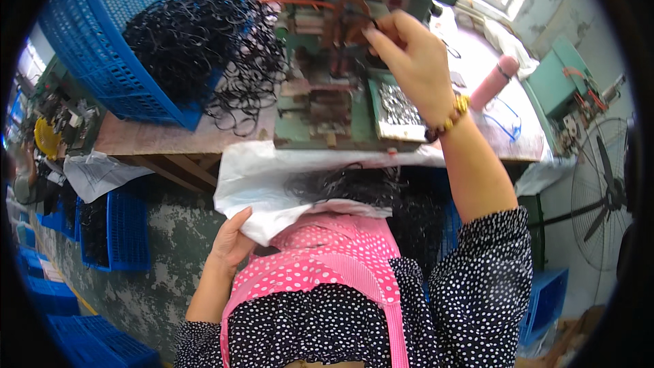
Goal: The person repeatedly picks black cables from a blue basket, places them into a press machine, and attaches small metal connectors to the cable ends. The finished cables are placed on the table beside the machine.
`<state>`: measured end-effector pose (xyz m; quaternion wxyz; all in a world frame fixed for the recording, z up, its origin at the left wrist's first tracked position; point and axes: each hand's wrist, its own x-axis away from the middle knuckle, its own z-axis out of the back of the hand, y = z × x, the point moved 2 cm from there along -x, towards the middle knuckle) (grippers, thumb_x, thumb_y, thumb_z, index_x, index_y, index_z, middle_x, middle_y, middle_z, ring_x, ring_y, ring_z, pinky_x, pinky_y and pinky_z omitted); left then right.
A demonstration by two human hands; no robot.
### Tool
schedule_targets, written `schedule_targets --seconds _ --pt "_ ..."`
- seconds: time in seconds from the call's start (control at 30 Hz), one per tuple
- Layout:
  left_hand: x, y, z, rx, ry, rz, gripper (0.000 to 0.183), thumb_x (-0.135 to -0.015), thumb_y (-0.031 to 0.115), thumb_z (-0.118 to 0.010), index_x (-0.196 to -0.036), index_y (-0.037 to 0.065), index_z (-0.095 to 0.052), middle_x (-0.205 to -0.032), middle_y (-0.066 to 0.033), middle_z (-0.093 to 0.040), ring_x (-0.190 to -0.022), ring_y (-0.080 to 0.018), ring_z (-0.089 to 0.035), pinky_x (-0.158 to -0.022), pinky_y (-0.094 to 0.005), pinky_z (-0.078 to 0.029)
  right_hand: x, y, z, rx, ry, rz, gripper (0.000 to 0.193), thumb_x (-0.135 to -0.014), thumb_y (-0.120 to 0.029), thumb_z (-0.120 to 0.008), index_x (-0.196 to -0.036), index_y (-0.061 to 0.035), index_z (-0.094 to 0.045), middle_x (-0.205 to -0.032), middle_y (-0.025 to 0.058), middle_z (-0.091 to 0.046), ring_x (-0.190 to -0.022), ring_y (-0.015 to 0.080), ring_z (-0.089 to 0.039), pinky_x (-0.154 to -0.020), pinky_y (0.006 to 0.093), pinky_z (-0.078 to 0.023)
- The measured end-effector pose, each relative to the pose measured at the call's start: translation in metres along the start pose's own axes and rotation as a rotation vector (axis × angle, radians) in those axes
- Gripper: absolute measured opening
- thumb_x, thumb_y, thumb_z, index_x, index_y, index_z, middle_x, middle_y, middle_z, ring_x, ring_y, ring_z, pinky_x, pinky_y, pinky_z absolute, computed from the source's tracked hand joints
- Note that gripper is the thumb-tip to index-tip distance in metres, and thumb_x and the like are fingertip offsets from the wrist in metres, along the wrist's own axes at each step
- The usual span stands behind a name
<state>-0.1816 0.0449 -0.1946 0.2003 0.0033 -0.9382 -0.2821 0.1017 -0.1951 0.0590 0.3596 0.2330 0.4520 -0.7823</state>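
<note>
The right hand (409, 54) pinches a thin black band (361, 19) at the green machine (327, 95) on the worktop (157, 138). The left hand (231, 242) grips the white bag (266, 177) of black bands at the lap, below the blue basket (102, 48).

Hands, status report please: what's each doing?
Right hand pinching thin black elastic loop at green bench machine. Left hand gripping white plastic bag. Nothing blocking.

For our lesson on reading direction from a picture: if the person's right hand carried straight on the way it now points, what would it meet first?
The right hand points up and left, at the green bench machine. It would most likely meet the brown parts at the machine's middle first, just past the fingertips, though depth is hard to judge here.
</note>
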Motion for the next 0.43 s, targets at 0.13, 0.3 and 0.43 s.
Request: schedule_targets --seconds 0.13,0.3,0.43 --pt "0.028 -0.021 -0.114 -0.439 -0.254 0.182 0.062 -0.09 0.021 -0.073 -0.141 -0.005 -0.05 -0.137 -0.0185 -0.061 -0.123 -0.0291 -0.061 -0.111 -0.0417 -0.044 -0.003 -0.003 0.001 0.146 0.001 0.096 0.024 -0.095 -0.024 -0.069 -0.101 -0.0006 -0.07 -0.08 0.0084 -0.075 -0.073 0.0136 -0.072 -0.066 0.0262 -0.053" --pt "0.061 -0.023 -0.187 -0.799 -0.707 0.278 0.061 -0.09 0.022 -0.074 -0.141 -0.004 -0.052 -0.135 -0.0166 -0.062 -0.126 -0.0259 -0.058 -0.11 -0.0386 -0.043 -0.001 -0.009 0.002 0.197 0.015 0.027 0.023 -0.092 -0.025 -0.068 -0.098 -0.0026 -0.069 -0.087 0.0157 -0.072 -0.084 0.0291 -0.071 -0.075 0.0375 -0.054" --pt "0.079 0.0 -0.188 -0.667 -0.652 0.306 0.073 -0.089 0.032 -0.078 -0.146 -0.001 -0.048 -0.138 -0.0168 -0.06 -0.129 -0.0271 -0.056 -0.113 -0.0389 -0.039 -0.001 -0.011 0.0 0.191 0.088 0.057 0.02 -0.087 -0.022 -0.069 -0.091 -0.0026 -0.07 -0.087 0.0192 -0.071 -0.086 0.0375 -0.069 -0.077 0.0443 -0.054"
